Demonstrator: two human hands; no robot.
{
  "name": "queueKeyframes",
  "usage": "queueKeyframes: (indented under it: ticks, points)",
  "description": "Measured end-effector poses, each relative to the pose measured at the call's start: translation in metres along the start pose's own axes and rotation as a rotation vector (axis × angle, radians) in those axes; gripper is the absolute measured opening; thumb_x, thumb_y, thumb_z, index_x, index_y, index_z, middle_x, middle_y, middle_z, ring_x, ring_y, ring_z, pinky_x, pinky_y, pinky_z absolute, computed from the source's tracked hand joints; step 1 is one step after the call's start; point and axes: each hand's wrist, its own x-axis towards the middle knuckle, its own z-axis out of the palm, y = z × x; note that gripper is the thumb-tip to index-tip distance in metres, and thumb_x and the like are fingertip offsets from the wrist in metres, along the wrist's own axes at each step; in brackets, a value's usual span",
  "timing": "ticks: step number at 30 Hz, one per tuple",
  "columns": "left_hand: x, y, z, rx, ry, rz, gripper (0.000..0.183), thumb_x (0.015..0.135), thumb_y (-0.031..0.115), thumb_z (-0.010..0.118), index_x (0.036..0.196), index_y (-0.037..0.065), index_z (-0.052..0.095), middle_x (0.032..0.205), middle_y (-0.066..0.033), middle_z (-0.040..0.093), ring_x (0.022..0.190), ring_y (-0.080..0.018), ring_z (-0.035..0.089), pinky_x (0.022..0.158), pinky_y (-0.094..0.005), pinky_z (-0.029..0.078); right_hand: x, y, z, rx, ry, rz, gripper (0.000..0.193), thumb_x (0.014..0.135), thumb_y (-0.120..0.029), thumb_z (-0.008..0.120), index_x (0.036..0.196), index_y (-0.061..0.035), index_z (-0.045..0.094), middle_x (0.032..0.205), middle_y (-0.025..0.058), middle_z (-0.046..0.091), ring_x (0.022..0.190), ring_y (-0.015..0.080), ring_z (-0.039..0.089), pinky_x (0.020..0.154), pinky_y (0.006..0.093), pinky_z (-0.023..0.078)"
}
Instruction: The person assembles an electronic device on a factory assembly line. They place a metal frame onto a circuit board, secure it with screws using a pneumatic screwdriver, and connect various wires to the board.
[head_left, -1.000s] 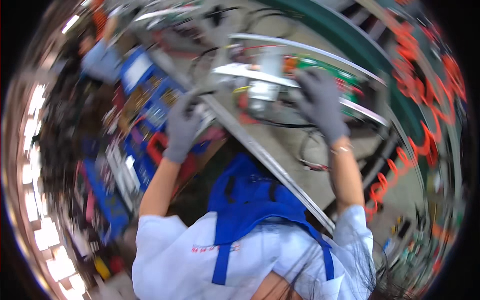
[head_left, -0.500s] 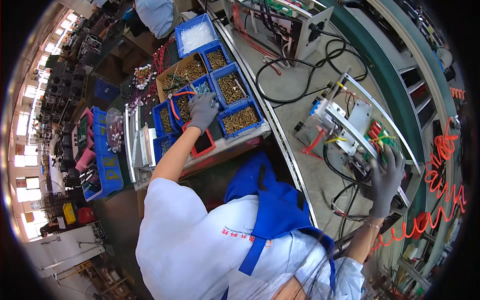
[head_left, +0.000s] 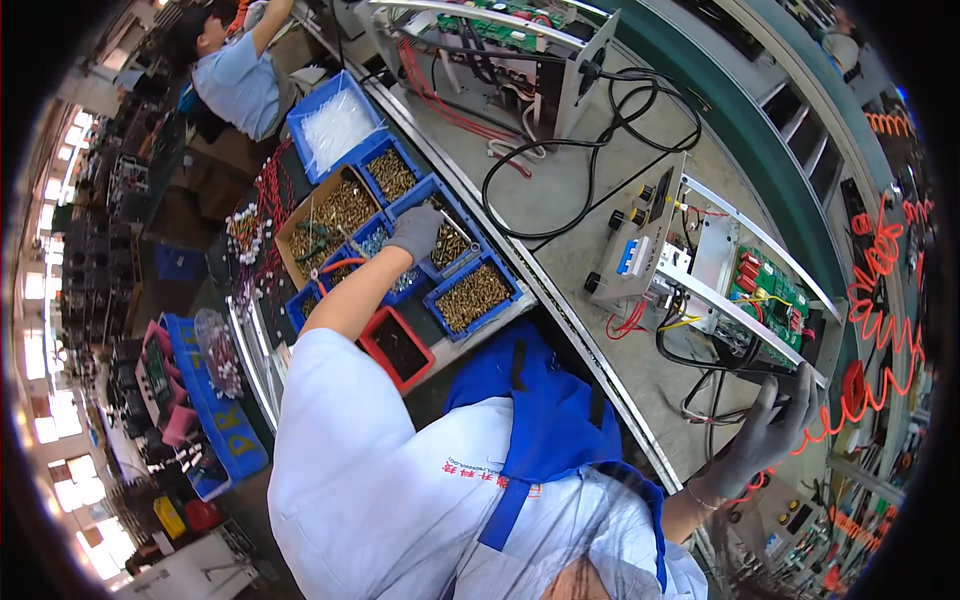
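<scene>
My left hand [head_left: 415,232], in a grey glove, reaches into a blue bin [head_left: 427,188] of brass-coloured screws. Its fingers point down and are mostly hidden, so I cannot tell whether they hold anything. A metal tool shaft [head_left: 460,231] lies in that bin beside the hand. My right hand [head_left: 765,437], also gloved, is open with its fingers apart, near the lower corner of an open metal chassis [head_left: 690,277]. That chassis carries a green circuit board [head_left: 775,290], metal rails and a front panel with black knobs. I see no clear contact between hand and chassis.
Around the left hand stand more blue screw bins [head_left: 470,298], a cardboard box [head_left: 335,215] of screws, orange-handled pliers [head_left: 342,265] and a red tray [head_left: 397,349]. A second chassis [head_left: 500,60] and black cables [head_left: 600,140] lie beyond. A co-worker [head_left: 240,80] is at the far left.
My left hand has moved from the bin of silvery screws to the neighbouring brass-coloured ones. My right hand has drawn back from the chassis, which now sits turned differently. The view has shifted.
</scene>
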Motion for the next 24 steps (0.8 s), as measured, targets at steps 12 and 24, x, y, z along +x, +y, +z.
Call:
queueKeyframes:
  ticks: [12, 24]
  points:
    - [-0.013, -0.016, -0.046, -1.154, 0.175, -0.408, 0.019, 0.084, 0.020, 0.073, 0.092, 0.002, 0.071, 0.079, -0.0110, 0.070, 0.068, -0.0162, 0.068, 0.055, -0.0287, 0.051, 0.001, -0.027, 0.011, 0.061, -0.004, -0.214, 0.046, 0.079, -0.004, 0.067, 0.124, 0.0000, 0.061, 0.124, 0.0158, 0.060, 0.113, 0.0282, 0.058, 0.100, 0.0383, 0.043]
    - [-0.097, 0.166, -0.201, -1.443, 0.185, 0.079, 0.019, 0.094, 0.017, 0.060, 0.107, 0.002, 0.061, 0.077, -0.0044, 0.064, 0.055, -0.0064, 0.057, 0.043, -0.0187, 0.041, 0.002, -0.042, 0.031, 0.593, -0.629, -0.245, 0.039, 0.083, -0.015, 0.067, 0.120, -0.0038, 0.064, 0.107, 0.0151, 0.064, 0.099, 0.0279, 0.063, 0.088, 0.0354, 0.049]
